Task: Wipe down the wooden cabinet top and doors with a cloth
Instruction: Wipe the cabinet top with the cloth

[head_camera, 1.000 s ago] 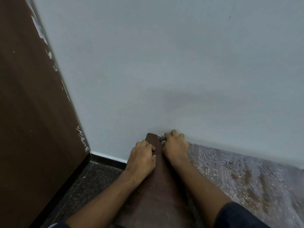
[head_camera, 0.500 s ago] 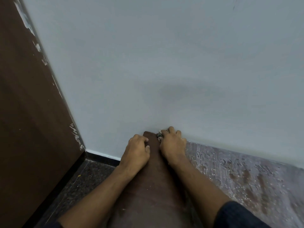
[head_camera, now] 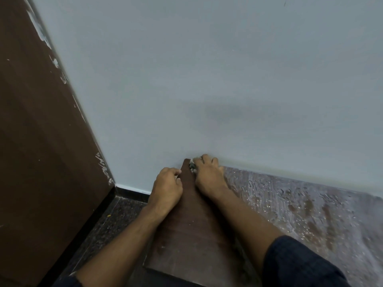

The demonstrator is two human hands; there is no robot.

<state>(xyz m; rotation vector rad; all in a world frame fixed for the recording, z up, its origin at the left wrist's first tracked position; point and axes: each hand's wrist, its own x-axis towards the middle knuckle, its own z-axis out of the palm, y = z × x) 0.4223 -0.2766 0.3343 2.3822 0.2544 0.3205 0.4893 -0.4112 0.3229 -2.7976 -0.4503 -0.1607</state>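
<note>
Your right hand (head_camera: 208,176) has its fingers curled round a small crumpled grey-white cloth (head_camera: 192,165), pressed into the far corner of the dark brown wooden cabinet top (head_camera: 186,228) where it meets the pale grey wall (head_camera: 207,79). Your left hand (head_camera: 166,188) grips the top's left edge, fingers curled over it. Keep that brace. Drag the cloth from the wall toward you in overlapping strokes, flat pressure.
</note>
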